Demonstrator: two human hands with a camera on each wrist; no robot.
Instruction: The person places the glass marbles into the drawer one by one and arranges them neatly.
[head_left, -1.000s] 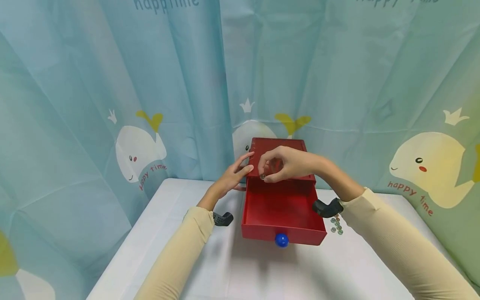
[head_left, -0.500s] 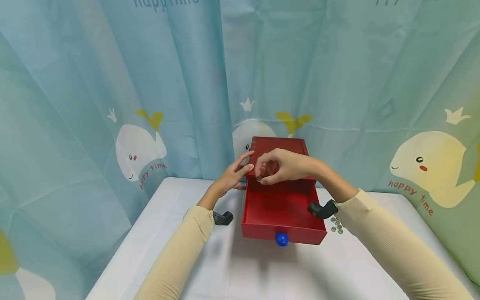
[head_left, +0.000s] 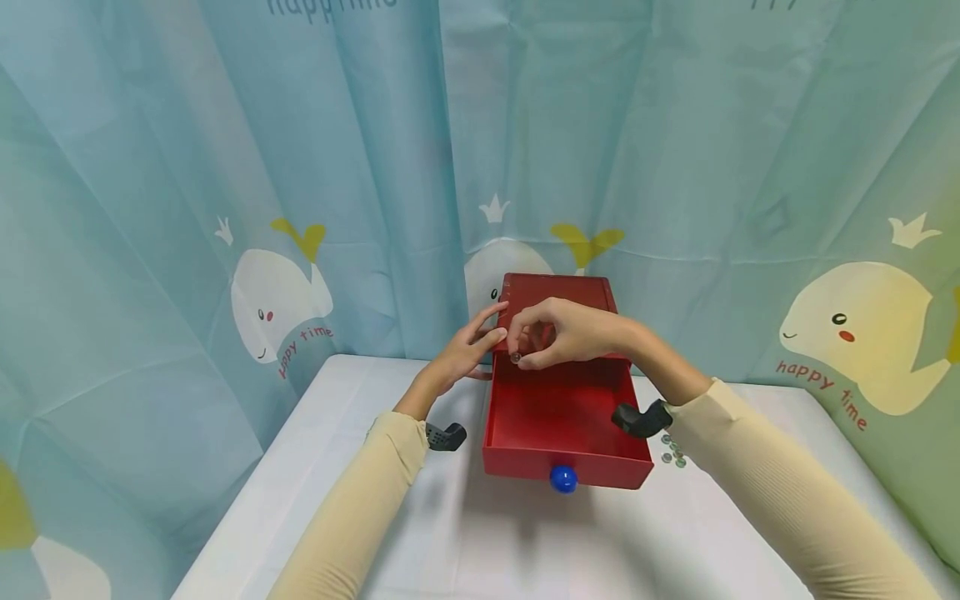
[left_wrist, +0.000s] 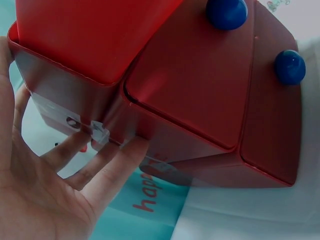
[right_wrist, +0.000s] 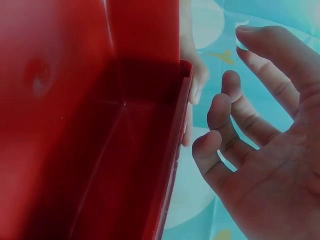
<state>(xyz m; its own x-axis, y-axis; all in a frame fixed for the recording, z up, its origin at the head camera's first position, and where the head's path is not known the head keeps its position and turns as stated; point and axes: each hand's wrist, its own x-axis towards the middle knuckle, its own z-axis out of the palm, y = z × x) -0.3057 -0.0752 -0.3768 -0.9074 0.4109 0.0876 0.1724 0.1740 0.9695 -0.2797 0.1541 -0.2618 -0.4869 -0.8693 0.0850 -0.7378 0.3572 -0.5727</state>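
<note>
A red drawer cabinet [head_left: 558, 288] stands at the back of the table, its top drawer [head_left: 561, 417] pulled out and nothing visible inside. My left hand [head_left: 467, 354] rests against the cabinet's left side; in the left wrist view its fingers [left_wrist: 117, 170] extend straight along that wall. Above the drawer's back left corner, my right hand [head_left: 573, 333] pinches a small glass marble [head_left: 515, 358] between thumb and index finger. In the right wrist view the marble [right_wrist: 242, 40] shows as a pale bit at the fingertips, with the other fingers loosely bent.
Several glassy marbles [head_left: 678, 457] lie on the white table [head_left: 405, 533] right of the drawer, partly behind the right sleeve. A blue knob [head_left: 563, 479] sticks out of the drawer front. Lower drawers with blue knobs [left_wrist: 290, 67] are closed. A whale-print curtain [head_left: 360, 150] hangs behind.
My right hand has shifted slightly left and down with the marble, toward the cabinet's left edge, slowing in the last half second. The left hand has stayed in place.
</note>
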